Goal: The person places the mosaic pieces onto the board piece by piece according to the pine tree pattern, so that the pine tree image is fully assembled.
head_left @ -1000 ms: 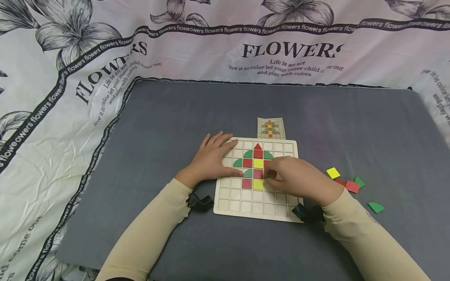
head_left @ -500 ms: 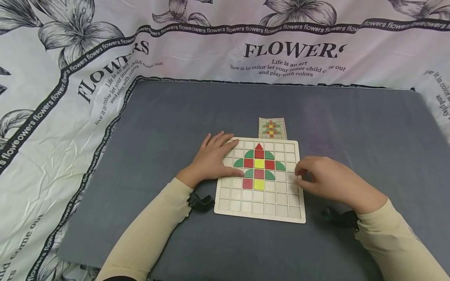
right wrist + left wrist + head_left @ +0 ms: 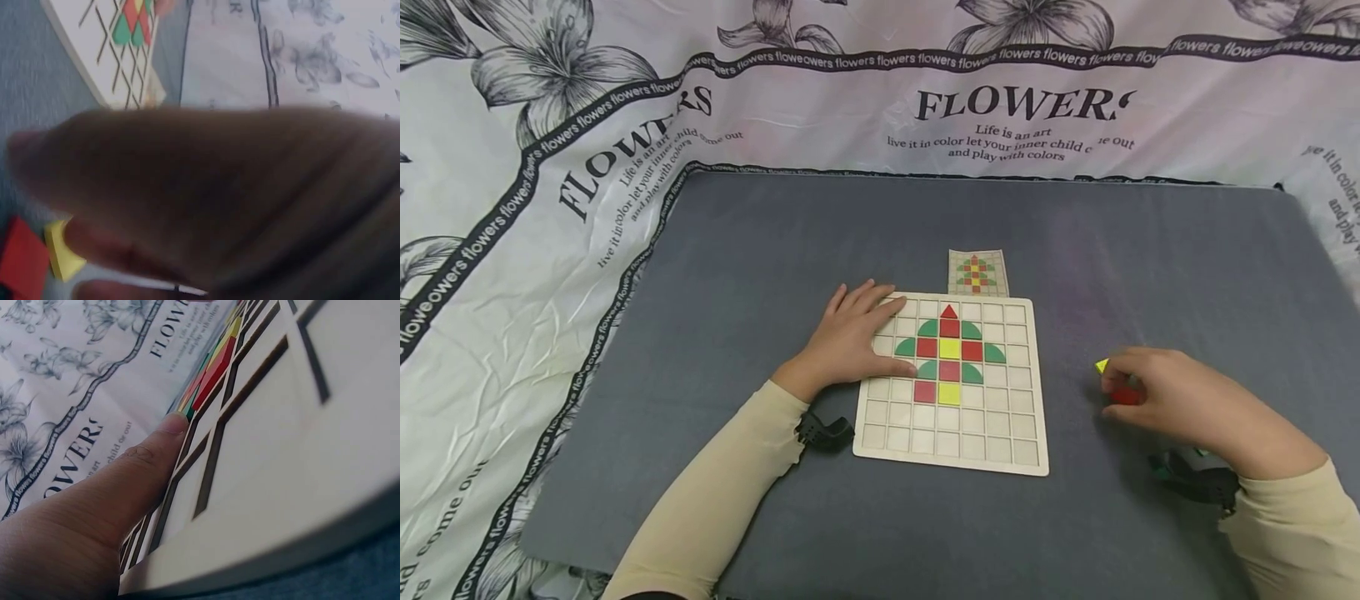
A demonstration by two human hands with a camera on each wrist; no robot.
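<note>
My left hand rests with spread fingers on the left edge of a pale wooden grid board, its thumb lying across the cells. Red, yellow and green tiles fill the middle cells in a tree-like pattern, topped by a red triangle tile. To the right of the board, my right hand hovers over loose tiles, thumb and fingers bent and apart. Between them shows a red tile; a yellow tile peeks out beside the fingertips. In the right wrist view both lie below the blurred thumb.
A small pattern card with a matching coloured tree lies against the board's far edge. A green tile shows partly near the right wrist strap. The grey table is bordered by a flower-printed cloth.
My right hand has moved right from the board to the loose tiles. Green tiles at the tree's right side, covered before by that hand, are now visible. The left hand has stayed put.
</note>
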